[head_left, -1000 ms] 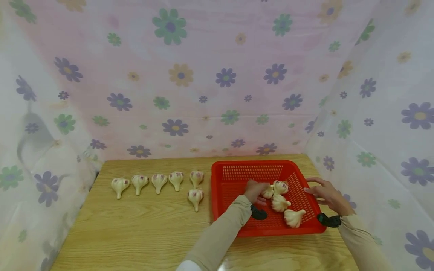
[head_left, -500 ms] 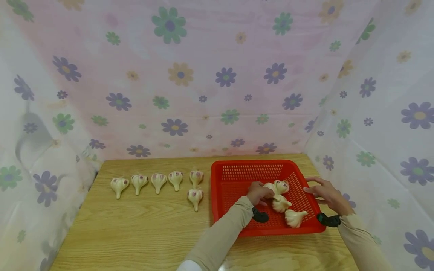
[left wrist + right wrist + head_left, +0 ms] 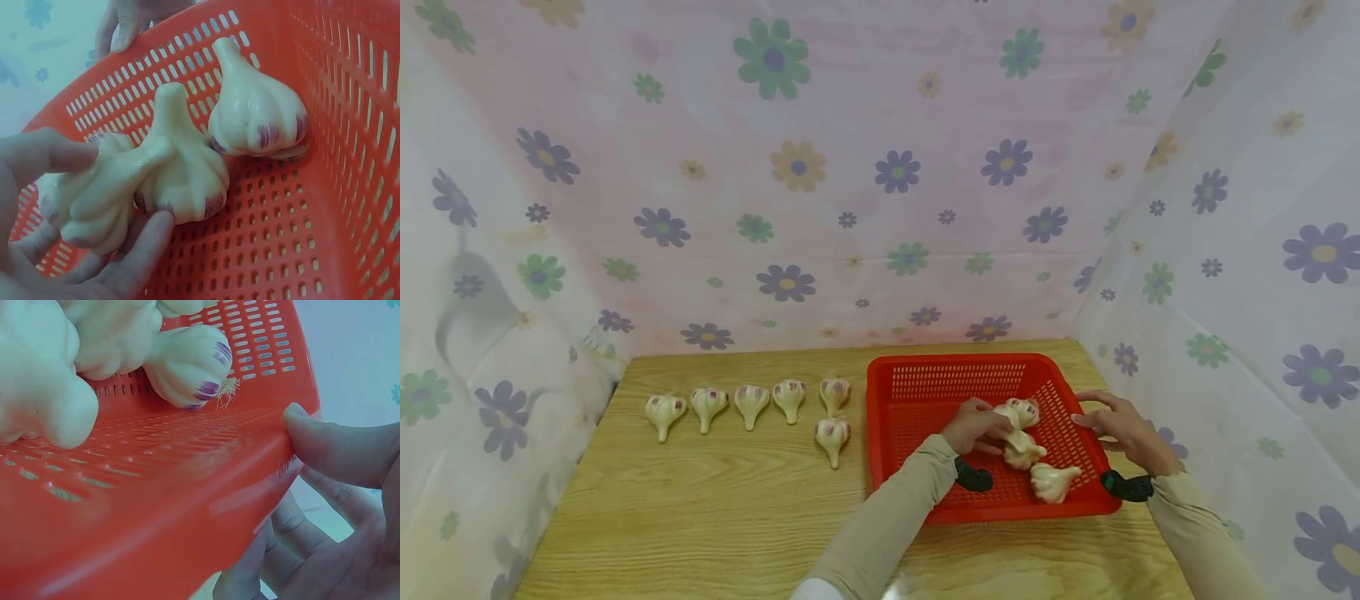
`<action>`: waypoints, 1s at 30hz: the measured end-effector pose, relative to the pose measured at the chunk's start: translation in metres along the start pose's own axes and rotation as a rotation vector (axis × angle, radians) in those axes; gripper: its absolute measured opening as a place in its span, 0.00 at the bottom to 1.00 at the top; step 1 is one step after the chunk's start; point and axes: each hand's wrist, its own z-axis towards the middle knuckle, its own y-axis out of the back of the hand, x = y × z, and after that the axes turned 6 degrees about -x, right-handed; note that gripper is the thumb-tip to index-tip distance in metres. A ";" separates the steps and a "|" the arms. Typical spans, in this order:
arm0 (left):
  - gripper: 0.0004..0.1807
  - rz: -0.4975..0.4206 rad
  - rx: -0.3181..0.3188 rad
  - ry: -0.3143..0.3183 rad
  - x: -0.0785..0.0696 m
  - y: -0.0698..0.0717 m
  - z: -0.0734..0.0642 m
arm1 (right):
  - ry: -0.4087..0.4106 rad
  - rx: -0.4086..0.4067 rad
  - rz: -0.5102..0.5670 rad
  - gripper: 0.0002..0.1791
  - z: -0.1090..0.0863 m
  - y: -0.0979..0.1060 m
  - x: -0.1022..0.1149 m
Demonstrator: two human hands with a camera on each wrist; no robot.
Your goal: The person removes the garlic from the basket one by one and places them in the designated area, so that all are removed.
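Note:
Inside a red plastic basket (image 3: pixel 951 361) my left hand (image 3: pixel 973 428) holds a white garlic bulb (image 3: pixel 100 197) with purple patches. In the left wrist view the thumb lies over its top and the fingers curl beneath. That bulb overlaps a second garlic bulb (image 3: pixel 181 165) right behind it, and a third bulb (image 3: pixel 259 106) sits close to the basket's wall. One more garlic bulb (image 3: pixel 187 365), with a tuft of roots, shows in the right wrist view. My right hand (image 3: pixel 1123 429) grips the basket's right rim, thumb on the inner side and fingers outside.
Left of the basket, a row of garlic bulbs (image 3: pixel 752 403) lies on the wooden table (image 3: pixel 715 508), stems toward me. Another bulb (image 3: pixel 832 439) lies in front of the row's right end. Flower-printed cloth (image 3: pixel 850 167) encloses the table's back and sides.
My left hand has moved slightly right and closed round a garlic bulb in the basket, which has shifted a little. The right hand stays at the rim.

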 end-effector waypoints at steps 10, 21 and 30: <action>0.18 -0.062 0.025 -0.039 -0.014 0.026 0.002 | 0.006 -0.020 -0.016 0.37 -0.002 -0.006 0.006; 0.19 -0.069 0.067 -0.076 -0.040 0.048 -0.013 | 0.004 -0.027 -0.043 0.38 -0.002 -0.003 0.004; 0.19 -0.056 0.173 -0.118 -0.063 0.064 -0.041 | 0.009 -0.021 -0.026 0.39 -0.003 -0.004 0.002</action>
